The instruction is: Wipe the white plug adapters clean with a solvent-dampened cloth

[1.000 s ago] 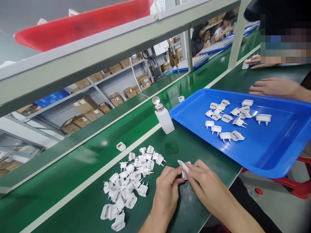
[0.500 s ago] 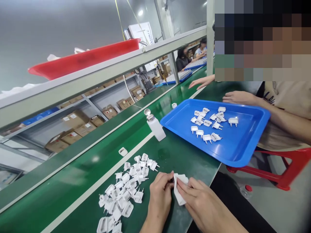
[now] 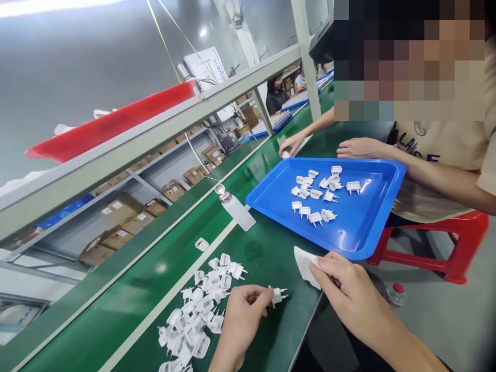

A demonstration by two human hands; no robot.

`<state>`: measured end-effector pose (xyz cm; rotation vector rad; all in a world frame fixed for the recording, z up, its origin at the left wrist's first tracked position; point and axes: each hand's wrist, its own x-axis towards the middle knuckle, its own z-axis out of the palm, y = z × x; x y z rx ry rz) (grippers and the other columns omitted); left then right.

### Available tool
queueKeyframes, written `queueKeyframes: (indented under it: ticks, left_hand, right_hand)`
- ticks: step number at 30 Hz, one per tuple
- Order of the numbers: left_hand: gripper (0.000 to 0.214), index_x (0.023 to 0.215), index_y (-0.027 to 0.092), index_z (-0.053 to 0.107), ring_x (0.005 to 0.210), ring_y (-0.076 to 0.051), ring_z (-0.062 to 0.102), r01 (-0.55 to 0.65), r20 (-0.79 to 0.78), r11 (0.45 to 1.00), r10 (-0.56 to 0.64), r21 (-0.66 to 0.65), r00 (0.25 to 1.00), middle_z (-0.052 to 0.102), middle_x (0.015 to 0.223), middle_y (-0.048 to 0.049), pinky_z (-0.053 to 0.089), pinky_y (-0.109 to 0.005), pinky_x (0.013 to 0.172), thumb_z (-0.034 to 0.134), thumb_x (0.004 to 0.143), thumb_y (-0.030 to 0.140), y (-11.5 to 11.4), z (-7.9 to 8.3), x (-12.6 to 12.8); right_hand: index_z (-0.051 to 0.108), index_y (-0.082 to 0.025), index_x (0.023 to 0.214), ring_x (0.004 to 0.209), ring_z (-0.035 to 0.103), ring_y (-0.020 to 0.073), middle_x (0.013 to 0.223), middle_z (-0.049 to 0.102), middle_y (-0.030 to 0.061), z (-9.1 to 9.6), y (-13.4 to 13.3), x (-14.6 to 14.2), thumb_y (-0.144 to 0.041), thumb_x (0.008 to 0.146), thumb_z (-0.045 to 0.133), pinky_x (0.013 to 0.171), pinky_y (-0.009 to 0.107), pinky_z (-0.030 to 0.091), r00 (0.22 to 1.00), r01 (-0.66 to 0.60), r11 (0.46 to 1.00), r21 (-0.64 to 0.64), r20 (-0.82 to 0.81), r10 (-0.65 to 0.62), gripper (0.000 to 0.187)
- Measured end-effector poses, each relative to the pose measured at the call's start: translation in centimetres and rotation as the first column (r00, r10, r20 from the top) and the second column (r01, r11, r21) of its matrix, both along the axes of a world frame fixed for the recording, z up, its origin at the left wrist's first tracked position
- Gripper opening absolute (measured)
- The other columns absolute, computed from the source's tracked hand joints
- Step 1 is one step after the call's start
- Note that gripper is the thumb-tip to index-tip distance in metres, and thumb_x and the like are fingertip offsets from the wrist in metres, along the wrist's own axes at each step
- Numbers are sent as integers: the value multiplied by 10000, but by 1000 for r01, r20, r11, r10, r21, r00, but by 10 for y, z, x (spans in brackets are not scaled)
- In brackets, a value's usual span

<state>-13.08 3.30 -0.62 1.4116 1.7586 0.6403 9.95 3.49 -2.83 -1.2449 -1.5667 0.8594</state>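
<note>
Head view: a white plug adapter is being pinched by the fingertips of the left hand, just above the green tabletop, with its prongs being pointed to the right. A white wipe is being held in the right hand, closed around it, with the free end being kept near the lower edge of a blue plastic tray. Both hands are being held narrow on their items and well apart from each other. A loose pile of white adapters is lying on the tabletop just beside the left hand. A smaller group of adapters is being carried in the tray. A dispenser bottle with a metal top is standing between the pile and the tray. Across the tabletop, the tray rim is being approached by a co-worker's hands, one resting near a small white part. A red stool is being used by that co-worker, and cardboard boxes are being stored on shelving behind.
</note>
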Motion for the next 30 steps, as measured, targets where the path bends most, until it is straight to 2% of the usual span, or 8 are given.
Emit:
queueKeyframes:
  ticks: [4, 6, 9, 12, 15, 18, 22, 30]
  left_hand:
    - [574, 441, 197, 579, 467, -133, 382, 64, -392, 990, -10, 126, 920, 415, 437, 26, 259, -296, 511, 617, 907, 529, 6, 4, 7]
    - [589, 461, 207, 578, 482, -146, 384, 70, -469, 968, 53, 241, 881, 404, 449, 24, 280, -302, 519, 558, 945, 542, 6, 2, 4]
    - [337, 837, 213, 747, 648, -198, 576, 70, -353, 923, 74, 379, 933, 660, 714, -26, 466, -303, 627, 615, 925, 510, 0, -5, -3]
    - [418, 1183, 228, 688, 733, -200, 632, 138, -239, 924, -52, 357, 970, 713, 969, -52, 547, -311, 693, 767, 821, 421, -7, -17, -7]
    - [247, 1053, 225, 714, 665, -175, 603, 179, -240, 928, -102, 326, 965, 667, 823, -8, 514, -280, 637, 761, 835, 331, -10, -30, -8]
    - [69, 920, 221, 729, 640, -162, 582, 215, -260, 899, -119, 381, 958, 618, 738, 9, 466, -259, 607, 671, 882, 228, -10, -39, -9]
    - [198, 937, 223, 728, 649, -149, 573, 265, -248, 879, -176, 395, 953, 607, 750, 11, 436, -240, 604, 585, 866, 106, -10, -41, -11]
    - [217, 792, 202, 658, 630, -130, 528, 231, -218, 890, -154, 394, 964, 519, 702, 33, 388, -220, 582, 570, 760, 6, -8, -43, -10]
  right_hand:
    - [458, -238, 639, 702, 545, 186, 692, 561, 0, -7, 2, -6, -466, 1064, 393, 639, 323, 410, 999, -34, 999, -34, -13, 34, 487]
    - [551, -242, 694, 761, 575, 204, 789, 651, 22, -12, 1, -11, -470, 1065, 382, 691, 345, 456, 1000, -9, 998, -69, -11, 8, 467]
    - [709, -242, 1023, 954, 612, 245, 1087, 728, 78, -15, -1, -20, -403, 1068, 376, 839, 398, 527, 997, 74, 997, -29, 18, -73, 373]
    - [632, -212, 1356, 1042, 604, 238, 1285, 699, 102, -15, -5, -28, -244, 1060, 357, 906, 396, 560, 992, -75, 992, 99, 112, 64, 405]
    - [637, -124, 1360, 963, 622, 229, 1259, 725, 124, -26, -11, -35, -105, 996, 388, 856, 366, 596, 937, -290, 930, 228, 267, 227, 441]
    - [598, -30, 1381, 903, 636, 237, 1333, 699, 163, -52, -20, -40, -3, 892, 455, 778, 375, 610, 888, -339, 839, 427, 438, 136, 510]
    - [571, -31, 1399, 893, 643, 211, 1436, 622, 170, -81, -28, -40, 68, 851, 500, 742, 353, 584, 835, -377, 738, 560, 549, 10, 562]
    - [527, -7, 1430, 867, 618, 236, 1343, 681, 200, -61, -7, -54, -7, 932, 454, 701, 384, 578, 846, -391, 811, 436, 517, 130, 504]
